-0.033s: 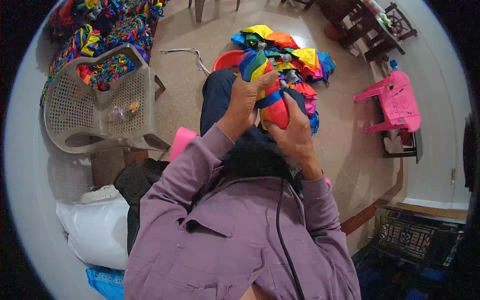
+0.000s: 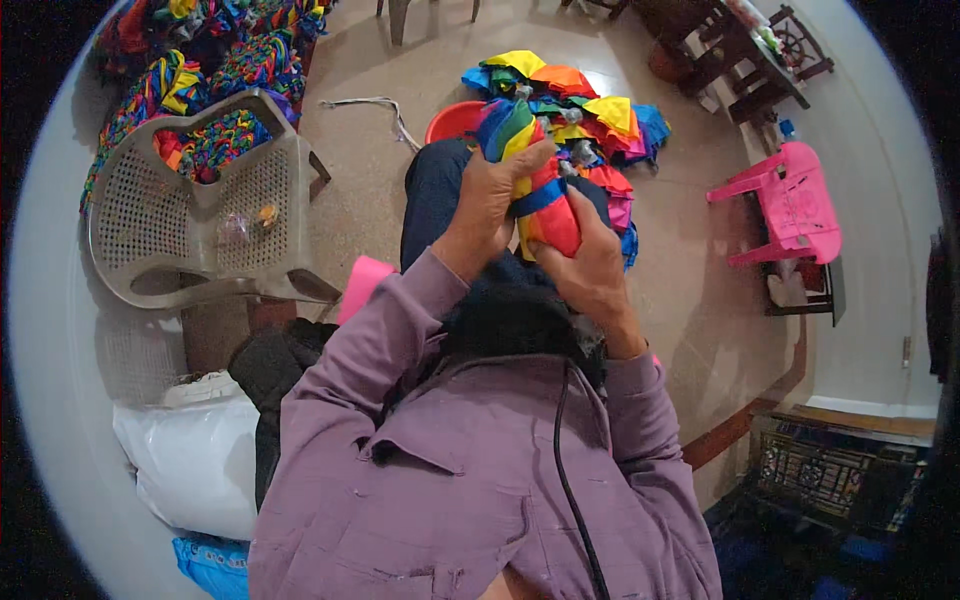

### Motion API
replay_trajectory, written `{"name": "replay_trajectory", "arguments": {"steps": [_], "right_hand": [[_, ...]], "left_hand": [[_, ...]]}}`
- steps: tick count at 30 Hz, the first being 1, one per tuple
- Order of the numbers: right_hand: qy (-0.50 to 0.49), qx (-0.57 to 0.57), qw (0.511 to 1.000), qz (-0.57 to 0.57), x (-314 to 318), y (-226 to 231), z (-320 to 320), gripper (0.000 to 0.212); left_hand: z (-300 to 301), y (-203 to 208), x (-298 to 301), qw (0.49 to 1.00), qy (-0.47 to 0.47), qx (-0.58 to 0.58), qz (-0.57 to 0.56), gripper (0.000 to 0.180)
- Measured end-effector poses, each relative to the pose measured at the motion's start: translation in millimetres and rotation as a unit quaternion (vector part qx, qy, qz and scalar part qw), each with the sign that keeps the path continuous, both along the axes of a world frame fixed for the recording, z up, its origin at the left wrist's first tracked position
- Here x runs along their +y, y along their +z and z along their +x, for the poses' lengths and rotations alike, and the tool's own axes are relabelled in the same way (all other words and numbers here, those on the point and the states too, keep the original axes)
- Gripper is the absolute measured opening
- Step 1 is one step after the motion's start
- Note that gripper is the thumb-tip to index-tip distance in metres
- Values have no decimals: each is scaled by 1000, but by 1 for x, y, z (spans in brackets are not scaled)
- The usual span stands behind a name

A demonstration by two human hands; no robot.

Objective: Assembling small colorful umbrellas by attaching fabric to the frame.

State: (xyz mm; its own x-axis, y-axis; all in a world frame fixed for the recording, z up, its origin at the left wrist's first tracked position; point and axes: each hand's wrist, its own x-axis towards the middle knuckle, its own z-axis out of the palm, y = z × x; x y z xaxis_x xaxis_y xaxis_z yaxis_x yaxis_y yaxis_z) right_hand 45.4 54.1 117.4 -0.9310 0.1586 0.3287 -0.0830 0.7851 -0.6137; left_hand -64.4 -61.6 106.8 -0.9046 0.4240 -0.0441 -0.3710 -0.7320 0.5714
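Both my hands grip a rolled rainbow-striped fabric bundle held above my lap, with a blue band around its middle. It looks like a folded umbrella. My left hand wraps the bundle's left side, its thumb lying across the stripes above the band. At the lower right end, my right hand is closed around it with the thumb pressed on the fabric. The far end of the bundle tilts up and left. Behind it on the floor lies a heap of similar multicoloured fabric pieces with small grey parts among them.
A red tub stands just beyond my left knee. To the left is a beige plastic chair, with piles of rainbow fabric behind. A pink stool stands at right. A white sack sits at lower left.
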Motion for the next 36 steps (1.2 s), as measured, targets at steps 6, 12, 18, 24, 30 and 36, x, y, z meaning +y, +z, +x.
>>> {"name": "replay_trajectory", "arguments": {"steps": [6,12,18,24,30,36], "right_hand": [[50,-128,958,-251,-5,19,-5,67],[50,-106,981,-157,-19,8,-11,72],[47,-95,994,-11,-23,-18,-13,75],[137,-147,947,-252,1,-10,-20,67],[170,-302,828,-440,24,-12,-23,61],[179,-280,892,-307,40,-17,-30,63]], "left_hand": [[-7,0,-10,999,-20,-24,9,22],[-18,-11,-11,999,36,-32,-20,18],[-38,-47,-12,991,96,-74,-62,17],[-35,-30,-19,995,47,-75,-47,24],[-36,-21,-25,994,-4,-101,-49,32],[-48,-41,-17,988,13,-137,-67,21]]}}
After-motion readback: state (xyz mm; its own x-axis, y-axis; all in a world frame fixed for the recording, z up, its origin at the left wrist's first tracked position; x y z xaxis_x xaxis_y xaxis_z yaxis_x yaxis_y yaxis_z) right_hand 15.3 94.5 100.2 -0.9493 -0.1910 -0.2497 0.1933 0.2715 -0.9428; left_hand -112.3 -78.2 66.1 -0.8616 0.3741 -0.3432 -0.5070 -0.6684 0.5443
